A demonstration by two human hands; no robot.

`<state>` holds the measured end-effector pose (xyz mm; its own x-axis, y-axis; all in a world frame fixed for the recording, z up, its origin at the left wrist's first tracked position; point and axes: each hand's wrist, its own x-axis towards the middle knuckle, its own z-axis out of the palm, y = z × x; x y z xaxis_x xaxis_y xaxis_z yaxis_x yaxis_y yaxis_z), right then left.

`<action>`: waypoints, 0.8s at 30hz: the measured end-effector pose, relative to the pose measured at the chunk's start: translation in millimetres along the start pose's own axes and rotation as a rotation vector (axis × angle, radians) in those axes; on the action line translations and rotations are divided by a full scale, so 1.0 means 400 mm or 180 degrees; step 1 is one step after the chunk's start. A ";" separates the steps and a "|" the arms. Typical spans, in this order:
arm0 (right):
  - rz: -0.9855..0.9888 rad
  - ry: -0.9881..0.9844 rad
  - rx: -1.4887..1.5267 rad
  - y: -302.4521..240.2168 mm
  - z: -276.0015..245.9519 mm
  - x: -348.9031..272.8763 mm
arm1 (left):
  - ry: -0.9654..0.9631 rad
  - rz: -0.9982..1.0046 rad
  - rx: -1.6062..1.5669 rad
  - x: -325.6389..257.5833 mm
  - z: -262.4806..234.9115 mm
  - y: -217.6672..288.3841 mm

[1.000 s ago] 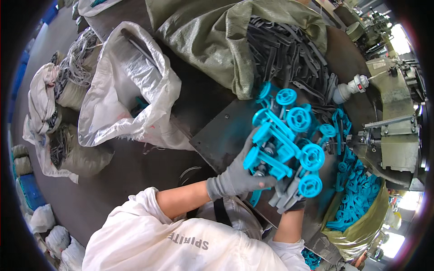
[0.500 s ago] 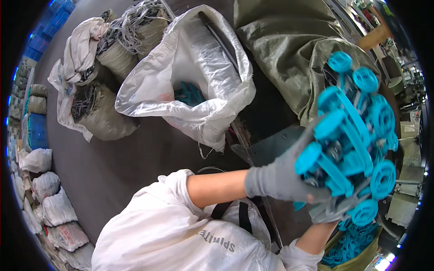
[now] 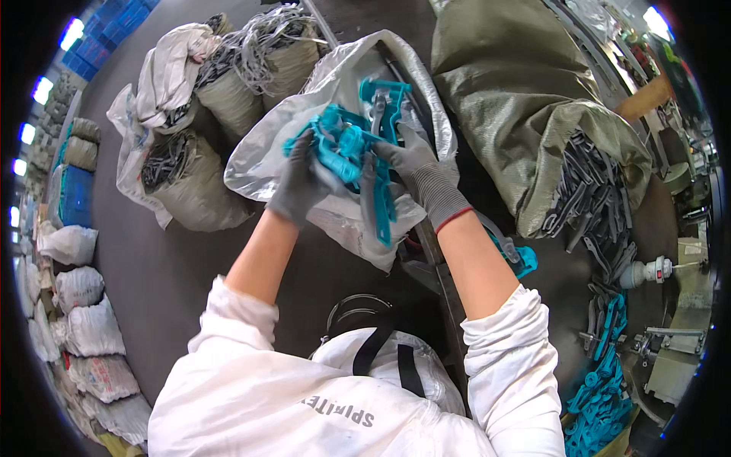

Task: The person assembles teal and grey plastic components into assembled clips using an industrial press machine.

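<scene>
A bunch of turquoise plastic parts (image 3: 339, 145), some with grey pieces among them, is gripped between my two grey-gloved hands above the mouth of a white woven sack (image 3: 263, 152). My left hand (image 3: 299, 183) has its fingers closed on the bunch's near left side. On the right side, my right hand (image 3: 419, 169) clasps it, with long turquoise and grey pieces hanging below. Motion blurs some of the parts. The sack's inside is mostly hidden behind them. Past my right forearm, another turquoise part (image 3: 525, 261) shows at the table edge.
An olive sack (image 3: 518, 68) at the right spills grey plastic parts (image 3: 586, 183). More turquoise parts (image 3: 598, 404) lie heaped lower right, near machinery. Sacks of grey strips (image 3: 186, 179) stand at left, white bags (image 3: 95, 331) line the far left, and a metal edge (image 3: 449, 297) runs beneath my right arm.
Both hands have swung from the right over to the white sack, carrying turquoise parts. The grey parts in the olive sack's mouth are now uncovered.
</scene>
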<state>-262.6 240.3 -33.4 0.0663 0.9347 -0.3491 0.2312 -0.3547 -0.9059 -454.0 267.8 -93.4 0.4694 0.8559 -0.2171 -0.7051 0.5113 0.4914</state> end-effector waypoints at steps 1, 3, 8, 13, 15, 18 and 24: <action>-0.0022 -0.0029 -0.0001 0.016 0.008 0.009 | 0.0095 -0.0250 0.0019 0.035 -0.043 0.005; -0.0135 0.0141 0.0578 0.105 -0.007 0.046 | 0.0529 -0.1017 -0.0030 0.098 -0.042 -0.055; -0.1905 0.0883 -0.0840 0.065 -0.059 -0.181 | 0.1085 -0.1327 0.0648 0.016 -0.122 -0.103; -0.1330 0.1397 -0.3546 0.216 -0.225 -0.387 | 0.0253 -0.2673 0.2837 -0.082 -0.191 -0.116; -0.0331 0.0781 -0.3667 0.234 -0.240 -0.412 | -0.1353 -0.2270 0.3340 -0.131 -0.189 -0.140; -0.1198 0.1447 -0.1803 0.157 -0.224 -0.414 | -0.1544 -0.2140 0.5115 -0.172 -0.035 -0.119; -0.2477 0.1492 -0.0300 0.010 0.003 -0.186 | -0.1569 -0.1016 0.6149 -0.203 0.000 -0.108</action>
<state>-267.6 169.2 -11.4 0.2411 0.8294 0.5040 0.4527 0.3633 -0.8143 -461.8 176.2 -96.8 0.7507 0.5079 -0.4224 0.6427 -0.4138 0.6448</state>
